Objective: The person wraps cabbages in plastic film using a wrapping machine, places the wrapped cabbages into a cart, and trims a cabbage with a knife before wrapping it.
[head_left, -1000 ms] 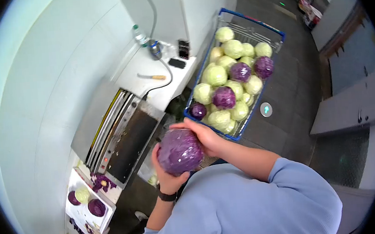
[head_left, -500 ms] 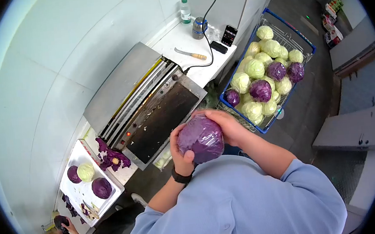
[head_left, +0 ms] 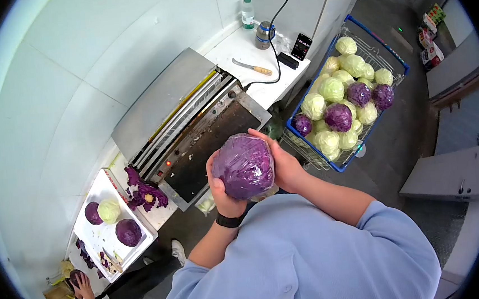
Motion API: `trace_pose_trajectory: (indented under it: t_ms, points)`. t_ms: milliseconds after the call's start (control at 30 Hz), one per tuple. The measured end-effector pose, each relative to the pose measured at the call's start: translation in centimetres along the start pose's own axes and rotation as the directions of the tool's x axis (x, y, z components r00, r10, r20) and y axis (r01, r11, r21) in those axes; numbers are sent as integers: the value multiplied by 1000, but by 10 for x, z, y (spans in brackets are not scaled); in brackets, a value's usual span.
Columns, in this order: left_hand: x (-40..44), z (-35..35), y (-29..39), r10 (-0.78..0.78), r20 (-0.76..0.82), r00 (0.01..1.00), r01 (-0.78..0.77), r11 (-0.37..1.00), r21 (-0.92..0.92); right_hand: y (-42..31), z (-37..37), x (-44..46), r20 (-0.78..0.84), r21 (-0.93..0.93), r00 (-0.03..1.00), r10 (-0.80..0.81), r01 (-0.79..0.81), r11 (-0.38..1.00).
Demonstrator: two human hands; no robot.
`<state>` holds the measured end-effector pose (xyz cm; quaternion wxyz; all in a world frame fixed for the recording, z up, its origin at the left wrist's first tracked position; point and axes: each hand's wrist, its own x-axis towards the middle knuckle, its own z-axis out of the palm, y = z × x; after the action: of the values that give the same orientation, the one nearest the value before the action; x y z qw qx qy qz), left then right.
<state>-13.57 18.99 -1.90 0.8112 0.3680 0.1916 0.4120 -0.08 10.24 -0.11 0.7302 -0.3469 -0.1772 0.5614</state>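
We see a round purple cabbage (head_left: 243,166) held between both hands, just in front of the blue shirt (head_left: 338,254) and close to the near edge of the machine (head_left: 162,94). Clear film covers it, creased and glossy, with white glints on the deep purple skin. The left hand (head_left: 227,194) grasps one side with curved fingers, its thumb laid against the near face; a black band (head_left: 228,220) circles that wrist. The right hand (head_left: 283,165) grasps the opposite side, fingers stretched along the curve.

Beside the hands we find the machine's dull metal cover, its row of straight bars and a dark, flat plate (head_left: 211,151) flecked with pale scraps. Crumpled purple leaves (head_left: 145,196) lie at its left end, next to a smooth white tray (head_left: 101,239) bearing two purple cabbages and one pale green one.

On the white counter (head_left: 226,52) we see a curved knife (head_left: 251,66) with a wooden handle. To the right, a wire cart (head_left: 339,167) with a blue rim carries a heap of rounded green and purple cabbages. At lower left, another person's hand (head_left: 83,288) rests on a dark purple cabbage (head_left: 74,275).
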Motion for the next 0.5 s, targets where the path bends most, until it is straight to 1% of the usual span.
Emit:
trace_pose_trajectory:
  t_ms: [33, 67, 100, 167, 200, 233, 300, 333, 367, 433, 467, 500]
  points:
    - [1, 2, 0, -5, 6, 1000, 5, 1000, -11, -4, -1, 0, 4, 161, 999, 43, -43, 986]
    - [3, 5, -2, -10, 15, 1000, 10, 1000, -26, -3, -4, -2, -30, 177, 1000, 5, 1, 984]
    - [5, 9, -4, -16, 25, 1000, 17, 999, -40, -4, -7, -2, -32, 89, 999, -40, 43, 995]
    - [12, 19, -11, -24, 40, 999, 24, 1000, 0, -5, -15, -2, -48, -87, 989, -139, 135, 987]
    - [16, 25, -15, -32, 54, 998, 31, 999, 19, -9, -20, -2, -84, -54, 983, -165, 161, 986]
    - [19, 28, -21, -33, 54, 998, 31, 999, 44, -11, -26, -3, -96, 83, 986, -136, 144, 986]
    - [30, 36, -34, -49, 80, 996, 43, 996, 74, -20, -41, -2, -124, 332, 986, -107, 143, 933]
    - [35, 45, -40, -39, 139, 989, 20, 990, 140, -22, -43, -3, -223, 199, 963, -153, 198, 960]
    - [39, 57, -45, -13, 191, 981, -27, 978, 205, -24, -50, -4, -252, 132, 945, -210, 249, 959]
    - [47, 71, -61, -43, 190, 981, -6, 968, 251, -41, -71, -7, -259, 146, 950, -177, 219, 965]
    - [53, 79, -64, -77, 214, 974, 24, 971, 239, -45, -85, -8, -211, 122, 962, -176, 204, 971]
    - [59, 87, -69, -110, 219, 970, 51, 965, 256, -57, -93, -12, -247, 33, 951, -185, 199, 980]
